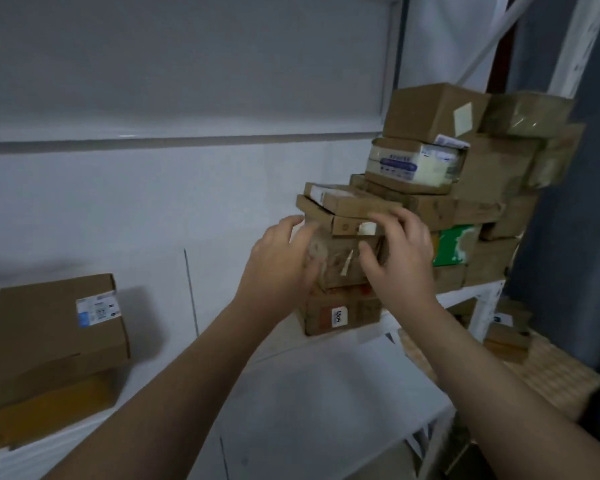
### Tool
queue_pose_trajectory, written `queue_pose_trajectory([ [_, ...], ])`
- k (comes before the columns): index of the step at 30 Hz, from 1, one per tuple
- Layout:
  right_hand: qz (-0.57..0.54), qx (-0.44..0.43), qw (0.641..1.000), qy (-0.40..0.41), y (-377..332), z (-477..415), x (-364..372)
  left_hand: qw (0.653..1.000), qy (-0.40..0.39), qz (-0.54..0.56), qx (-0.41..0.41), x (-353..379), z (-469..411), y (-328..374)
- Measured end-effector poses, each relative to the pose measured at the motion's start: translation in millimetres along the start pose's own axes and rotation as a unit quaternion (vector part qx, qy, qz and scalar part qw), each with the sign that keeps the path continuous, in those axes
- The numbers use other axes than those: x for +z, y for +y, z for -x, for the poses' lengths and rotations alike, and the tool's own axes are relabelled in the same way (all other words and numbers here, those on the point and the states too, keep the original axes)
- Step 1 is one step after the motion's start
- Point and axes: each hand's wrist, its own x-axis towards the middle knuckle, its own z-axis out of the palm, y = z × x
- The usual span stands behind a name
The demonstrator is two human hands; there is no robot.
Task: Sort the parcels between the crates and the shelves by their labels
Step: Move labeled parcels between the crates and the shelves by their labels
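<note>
**Sorting step, hands at the stack.** Your left hand (284,258) cups the left side of the taped parcel (340,265), fingers curled round its corner. Your right hand (400,251) is fanned wide, fingers hooked over the front edge of the flat boxes (354,206) lying on that parcel, thumb pressed to the parcel's face. The parcel sits mid-stack on the shelf (326,393), resting on a labelled box (340,313), with a taller pile (482,174) just beside it to the right. Whether you are seating or withdrawing it cannot be told. Either way, hold the flat boxes level, move the parcel straight without twisting, mind the loose tape, and read its label, which is illegible here, before committing.
</note>
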Motion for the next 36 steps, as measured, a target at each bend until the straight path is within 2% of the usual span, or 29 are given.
queue_pose_trajectory([
  [3, 0.111, -0.059, 0.991, -0.04, 25.8, -23.9, -3.5, 0.999, 0.006, -0.012, 0.036, 17.1, -42.1, 17.7],
  [6, 0.177, -0.15, 0.971, -0.064, 41.0, -41.2, -0.9, 0.993, -0.043, -0.101, 0.052, 33.8, -73.3, 20.9],
  [8, 0.198, -0.175, 0.96, -0.088, 46.7, -48.2, 1.4, 0.988, -0.066, -0.127, 0.051, 40.1, -83.4, 18.1],
  [15, 0.12, -0.205, 0.97, -0.057, 58.4, -53.7, 6.1, 0.997, 0.023, -0.055, 0.056, 38.6, -74.6, 18.7],
  [19, 0.07, -0.268, 0.961, 0.008, 59.1, -57.3, 1.7, 0.984, 0.094, -0.058, 0.139, 37.6, -62.3, 17.5],
  [22, 0.0, -0.349, 0.936, 0.043, 56.8, -54.6, -1.5, 0.968, 0.153, -0.058, 0.192, 34.7, -54.5, 13.6],
  [25, -0.021, -0.385, 0.92, 0.072, 51.1, -49.9, -2.6, 0.954, 0.175, -0.07, 0.234, 25.7, -46.4, 7.8],
  [28, -0.047, -0.382, 0.92, 0.067, 48.7, -43.5, -2.5, 0.958, 0.178, -0.091, 0.205, 9.6, -36.9, -3.9],
  [33, -0.115, -0.378, 0.918, 0.039, 41.4, -37.3, 2.6, 0.967, 0.178, -0.165, 0.075, -27.2, -22.2, -36.4],
  [36, -0.127, -0.325, 0.936, 0.038, 29.6, -38.2, 11.2, 0.968, 0.191, -0.154, 0.06, -46.0, -10.4, -54.4],
])
